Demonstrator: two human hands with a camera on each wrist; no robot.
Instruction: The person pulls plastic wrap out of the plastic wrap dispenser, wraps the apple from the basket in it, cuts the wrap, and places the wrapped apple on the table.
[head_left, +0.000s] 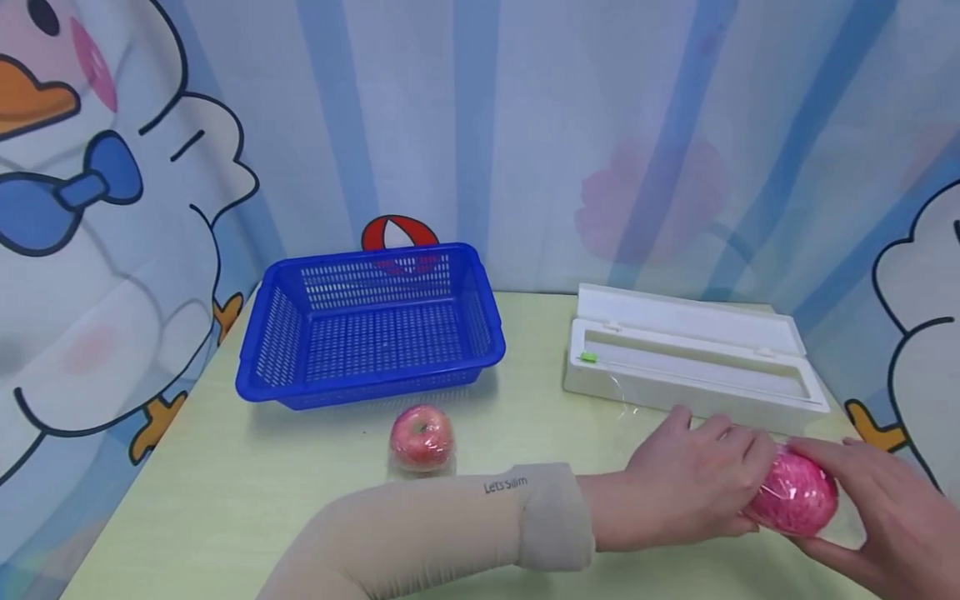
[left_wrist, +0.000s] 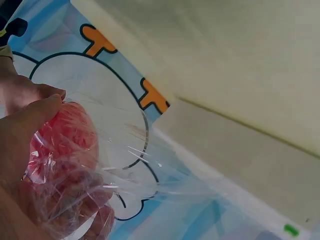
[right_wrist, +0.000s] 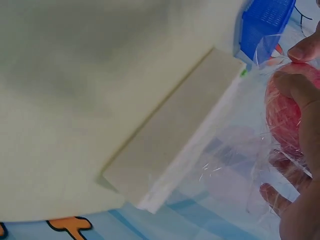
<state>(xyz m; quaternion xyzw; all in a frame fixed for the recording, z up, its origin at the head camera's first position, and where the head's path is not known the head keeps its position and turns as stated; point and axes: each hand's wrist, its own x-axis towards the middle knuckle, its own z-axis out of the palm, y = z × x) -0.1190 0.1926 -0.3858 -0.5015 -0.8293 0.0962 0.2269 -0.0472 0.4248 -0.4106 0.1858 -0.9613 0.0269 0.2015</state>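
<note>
Both hands hold a pinkish-red apple (head_left: 797,492) in clear cling film at the right of the head view. My left hand (head_left: 701,475) curls over its left side. From the right, my right hand (head_left: 888,512) grips it with thumb and fingers spread around it. In the left wrist view, loose cling film (left_wrist: 135,155) trails off the apple (left_wrist: 67,137). Film (right_wrist: 220,165) also hangs beside the apple (right_wrist: 285,112) in the right wrist view. A second film-wrapped apple (head_left: 422,439) sits on the table, left of my left forearm.
A blue plastic basket (head_left: 375,387) stands at the back left. Behind my hands lies a white cling film dispenser (head_left: 675,392), its lid raised and a green cutter slide (head_left: 588,357) at its left end. A cartoon-printed curtain (head_left: 525,150) surrounds the pale table (head_left: 202,500).
</note>
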